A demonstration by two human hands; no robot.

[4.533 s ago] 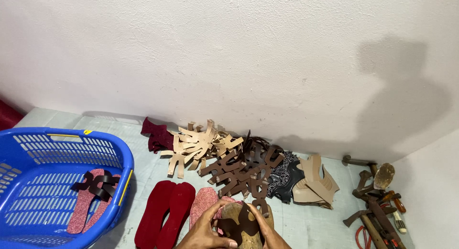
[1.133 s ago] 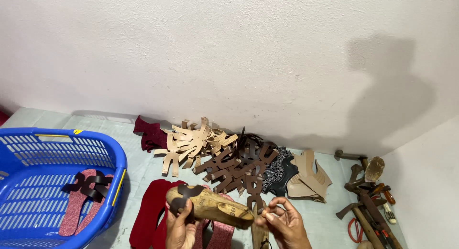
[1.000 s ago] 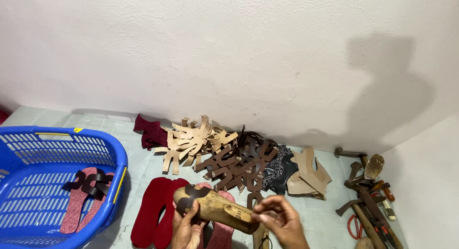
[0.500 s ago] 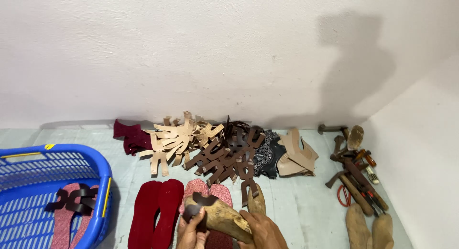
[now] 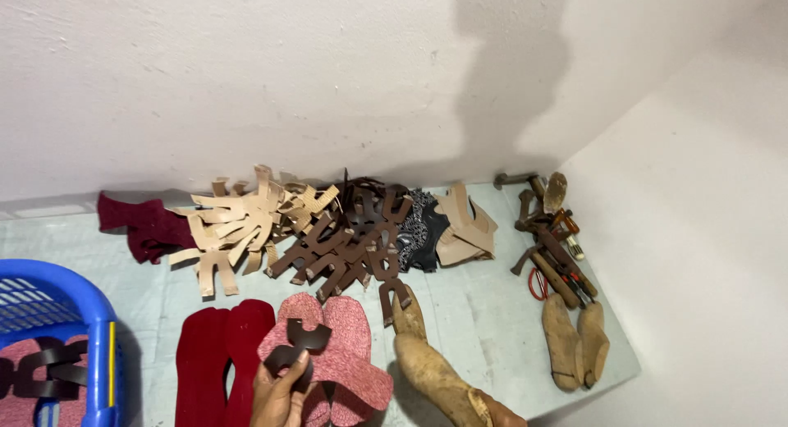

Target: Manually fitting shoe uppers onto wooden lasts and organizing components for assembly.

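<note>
My left hand (image 5: 277, 396) is at the bottom edge, its fingers closed on a dark brown U-shaped leather strap (image 5: 297, 342). It holds the strap over a pair of pink textured insoles (image 5: 349, 363). Only a small part of my right hand (image 5: 497, 412) shows at the bottom edge. It grips the heel end of a tan wooden shoe last (image 5: 428, 371), which points up towards the strap piles. A pair of dark red insoles (image 5: 220, 357) lies flat to the left of the pink ones.
Piles of tan straps (image 5: 246, 222), dark brown straps (image 5: 349, 240), black patterned pieces (image 5: 420, 227) and tan cut pieces (image 5: 465, 225) line the white wall. Maroon cloth (image 5: 141, 223) lies left. A blue basket (image 5: 92, 320) holds a sandal. Hand tools (image 5: 552, 242) and two wooden lasts (image 5: 576, 342) lie right.
The view has swung right, so the basket is mostly out of frame. The last went from both hands to my right hand alone, lower right. My left hand now holds a dark strap.
</note>
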